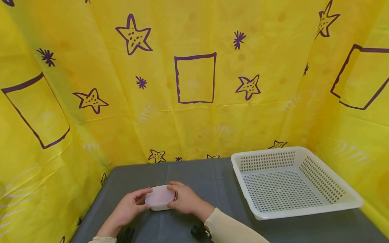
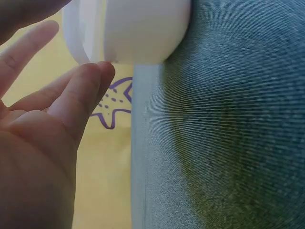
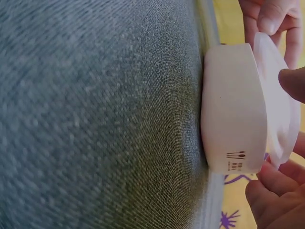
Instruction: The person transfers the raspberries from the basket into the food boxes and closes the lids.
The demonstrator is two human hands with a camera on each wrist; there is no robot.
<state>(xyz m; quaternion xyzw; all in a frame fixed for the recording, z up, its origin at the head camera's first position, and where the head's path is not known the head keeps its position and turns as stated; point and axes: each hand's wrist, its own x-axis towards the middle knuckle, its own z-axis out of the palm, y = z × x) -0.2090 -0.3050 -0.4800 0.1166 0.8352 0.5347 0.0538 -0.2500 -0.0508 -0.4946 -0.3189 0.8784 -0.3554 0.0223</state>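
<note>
A small white plastic food box [image 3: 233, 109] with printed marks on its side stands on the grey cloth. Its pale translucent lid [image 1: 160, 194] sits tilted, with a gap at the right end in the right wrist view. My left hand [image 1: 131, 205] holds the lid's left end, thumb at the near corner and index finger at the far one. The thumb touches the rim in the left wrist view. Gripping the lid's right end is my right hand [image 1: 186, 199], thumb in front and fingers behind. A bit of red and green shows beside it; what it is I cannot tell.
A large white plastic basket [image 1: 243, 189] with perforated walls stands to the right on the grey table [image 1: 194, 175]. Yellow cloth walls [image 1: 194, 128] printed with purple starfish enclose the table at the back and both sides.
</note>
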